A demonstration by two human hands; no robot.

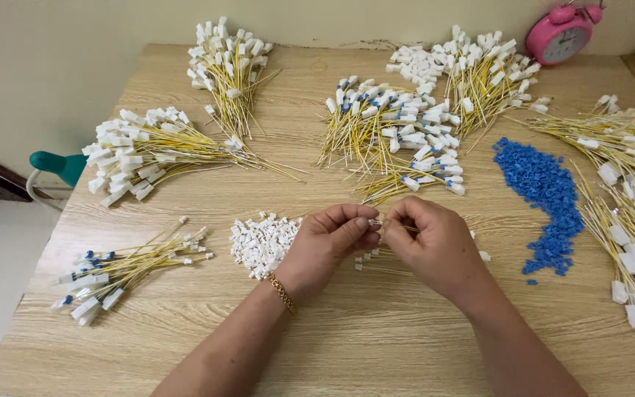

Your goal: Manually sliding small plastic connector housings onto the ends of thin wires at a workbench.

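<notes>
- Pale wood-grain laminate covers your table (376,345), which is pushed against a cream wall, with a round pink alarm clock (561,34) at the far right corner.
- Your left hand (326,246) comes in from the lower middle, wrist bent slightly inward, a gold chain bracelet (282,292) around it; thumb and forefinger are pressed together on a small white connector (374,223).
- Your right hand (433,246) meets it from the other side, knuckles up, fingers curled and pinched on a thin yellow wire (403,228) that leads into the same connector.
- Both hands hover just above the table near its middle, fingertips nearly touching; the piece itself is mostly hidden between them.
- Just beside your left hand lies a heap of loose white plastic housings (260,242), small and blocky.
- Beneath your hands, a few loose yellow wires (376,259) rest on the wood.
- Right of your right hand, a curved drift of tiny blue plastic clips (545,198) lies well apart from the white heap.
- Bundles of yellow wires (148,151) tipped with white plugs fan out around the table; one bundle (123,268) at the left carries blue inserts.
</notes>
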